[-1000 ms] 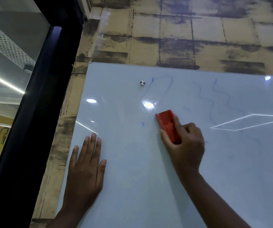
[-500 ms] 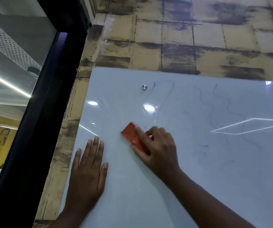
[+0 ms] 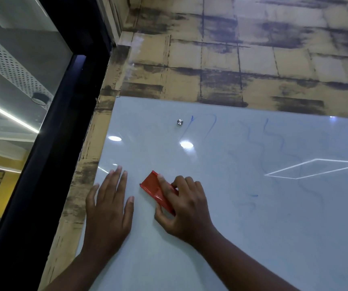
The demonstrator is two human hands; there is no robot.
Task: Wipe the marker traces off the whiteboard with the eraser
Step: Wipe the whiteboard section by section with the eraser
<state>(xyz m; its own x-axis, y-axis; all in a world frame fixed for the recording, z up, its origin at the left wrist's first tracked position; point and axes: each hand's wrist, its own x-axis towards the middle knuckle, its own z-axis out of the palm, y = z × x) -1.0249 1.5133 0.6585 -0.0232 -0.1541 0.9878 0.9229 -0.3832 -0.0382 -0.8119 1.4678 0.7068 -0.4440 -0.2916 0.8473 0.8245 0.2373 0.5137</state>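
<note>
1. We take the round metal stud (image 3: 180, 122) near the top-left corner of the whiteboard (image 3: 252, 227) as our landmark.
2. Well below the stud and slightly left, we see the red eraser (image 3: 155, 189) lying flat against the board, tilted so its upper end points up-left.
3. The right hand (image 3: 186, 208) grasps the eraser, fingers curled over its upper edge and thumb tucked under its lower end.
4. Left of the eraser and below-left of the stud, the left hand (image 3: 108, 208) is pressed flat on the board, fingers straight and released, holding nothing.
5. Just right of the stud we see a faint blue loop (image 3: 208, 127); farther right run wavy blue lines (image 3: 273, 139), and below them a short blue dash (image 3: 253, 195) amid pale smears.
6. The glossy board shows bright light reflections below the stud.
7. Above the stud, the wall (image 3: 252, 66) has tan blocks streaked dark.
8. Far left of the stud stands a black frame (image 3: 49, 143) with glass (image 3: 11, 91), through which we see a perforated ceiling, strip lights and a yellow wall.
</note>
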